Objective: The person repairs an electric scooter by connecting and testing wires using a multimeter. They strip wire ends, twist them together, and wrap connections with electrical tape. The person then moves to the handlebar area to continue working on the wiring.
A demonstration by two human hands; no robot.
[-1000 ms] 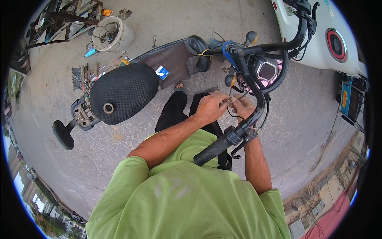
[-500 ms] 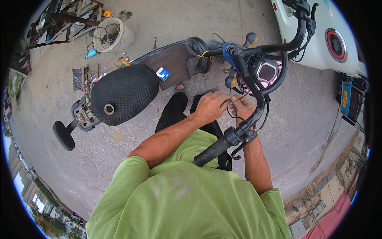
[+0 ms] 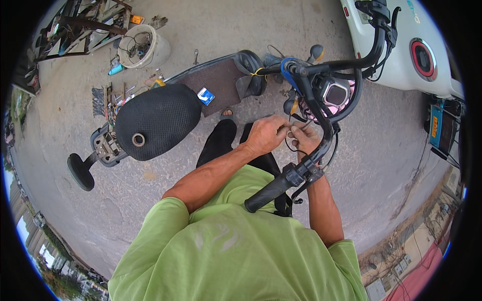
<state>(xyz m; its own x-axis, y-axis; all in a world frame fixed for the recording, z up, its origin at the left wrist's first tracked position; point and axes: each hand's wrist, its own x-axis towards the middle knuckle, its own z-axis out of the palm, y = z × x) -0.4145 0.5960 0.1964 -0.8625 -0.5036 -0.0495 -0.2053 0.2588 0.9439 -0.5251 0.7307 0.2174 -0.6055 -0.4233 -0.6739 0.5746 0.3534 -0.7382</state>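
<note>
In front of me stands an electric scooter with its black handlebar (image 3: 329, 138) turned so that one grip (image 3: 268, 194) points at my body. My left hand (image 3: 267, 134) and my right hand (image 3: 306, 137) meet beside the bar, fingertips pinched on a thin black wire (image 3: 287, 145) that loops below them. The wire's end is too small to make out between the fingers. My right forearm passes behind the brake lever (image 3: 304, 188). Just beyond my hands is an orange-and-black turn signal (image 3: 291, 105), near the scooter's headlamp unit (image 3: 336, 94).
A metal ring (image 3: 138, 139) lies on the black mesh seat (image 3: 160, 113). A small blue-and-white box (image 3: 205, 96) sits at the footboard's (image 3: 213, 80) edge. Tools (image 3: 118, 95) lie beyond the seat, near a white bucket (image 3: 161, 49) of wires. A white vehicle (image 3: 394, 60) stands at the far right.
Both hands stay at nearly the same place, with small finger shifts on the wire. The scooter's seat and front appear slightly shifted in view.
</note>
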